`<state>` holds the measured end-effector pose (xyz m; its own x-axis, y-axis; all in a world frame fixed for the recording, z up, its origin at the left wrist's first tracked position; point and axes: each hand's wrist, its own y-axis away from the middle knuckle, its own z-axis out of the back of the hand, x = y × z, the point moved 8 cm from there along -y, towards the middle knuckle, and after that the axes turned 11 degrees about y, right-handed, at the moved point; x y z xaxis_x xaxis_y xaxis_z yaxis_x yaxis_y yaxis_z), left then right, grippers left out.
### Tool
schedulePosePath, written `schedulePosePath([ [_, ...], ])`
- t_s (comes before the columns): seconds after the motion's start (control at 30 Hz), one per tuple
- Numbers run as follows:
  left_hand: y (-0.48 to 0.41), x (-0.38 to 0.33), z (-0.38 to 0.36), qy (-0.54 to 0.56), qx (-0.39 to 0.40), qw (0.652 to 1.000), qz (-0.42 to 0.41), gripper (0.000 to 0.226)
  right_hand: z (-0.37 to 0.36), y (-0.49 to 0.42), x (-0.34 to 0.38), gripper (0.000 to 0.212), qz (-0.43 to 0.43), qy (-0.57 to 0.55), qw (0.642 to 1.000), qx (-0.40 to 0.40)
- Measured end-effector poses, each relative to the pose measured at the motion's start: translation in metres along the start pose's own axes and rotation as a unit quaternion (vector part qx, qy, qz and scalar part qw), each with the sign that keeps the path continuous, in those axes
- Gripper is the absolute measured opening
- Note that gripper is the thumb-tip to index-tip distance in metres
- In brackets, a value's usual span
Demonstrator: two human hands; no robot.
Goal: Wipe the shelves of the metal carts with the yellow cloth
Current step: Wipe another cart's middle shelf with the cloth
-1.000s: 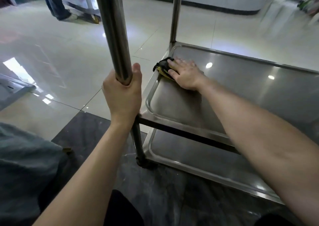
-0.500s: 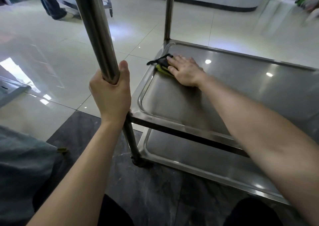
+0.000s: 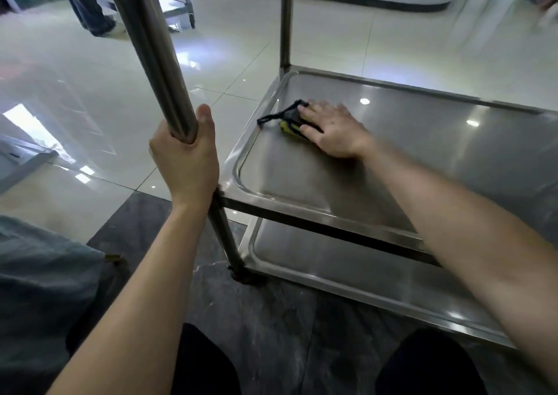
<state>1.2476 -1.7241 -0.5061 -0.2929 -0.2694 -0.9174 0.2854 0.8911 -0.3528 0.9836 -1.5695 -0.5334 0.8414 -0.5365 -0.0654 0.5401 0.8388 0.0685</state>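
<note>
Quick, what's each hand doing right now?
Left hand: closed, gripping the cart post.
Right hand: open, fingers flat, pressing the yellow cloth onto the shelf.

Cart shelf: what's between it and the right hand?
Head view: the yellow cloth lies between them, pressed flat under the right hand near the left rim of the shelf. The left hand grips the cart post.
</note>
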Motion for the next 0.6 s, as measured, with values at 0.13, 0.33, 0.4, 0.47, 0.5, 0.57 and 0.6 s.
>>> schedulePosePath([
  [0.13, 0.002, -0.008, 0.002, -0.012, -0.011, 1.000, -0.012, 0.049, -0.003, -0.008, 0.002, 0.067, -0.041, -0.002, 0.999, 0.005],
  [0.33, 0.030, -0.014, 0.013, -0.102, -0.094, 0.990, -0.037, 0.034, -0.012, 0.164, 0.087, 0.061, 0.145, -0.043, 0.988, -0.031],
  [0.4, 0.076, -0.026, 0.010, -0.164, -0.156, 0.964, -0.136, 0.044, -0.018, 0.185, 0.066, 0.063, 0.141, -0.042, 0.989, -0.023],
  [0.47, 0.116, -0.043, -0.025, -0.214, -0.081, 0.935, -0.270, 0.058, -0.019, 0.183, 0.037, 0.062, 0.133, -0.044, 0.990, -0.004],
  [0.5, 0.127, -0.042, -0.050, -0.234, -0.005, 0.924, -0.303, 0.059, -0.021, 0.174, 0.022, 0.061, 0.130, -0.042, 0.991, 0.006],
  [0.57, 0.126, -0.026, -0.094, -0.292, 0.126, 0.909, -0.268, 0.055, -0.022, 0.140, -0.022, 0.061, 0.093, -0.019, 0.995, 0.000],
  [0.6, 0.119, -0.010, -0.109, -0.343, 0.181, 0.897, -0.213, 0.058, -0.022, 0.117, -0.050, 0.062, 0.057, -0.004, 0.998, -0.006],
])
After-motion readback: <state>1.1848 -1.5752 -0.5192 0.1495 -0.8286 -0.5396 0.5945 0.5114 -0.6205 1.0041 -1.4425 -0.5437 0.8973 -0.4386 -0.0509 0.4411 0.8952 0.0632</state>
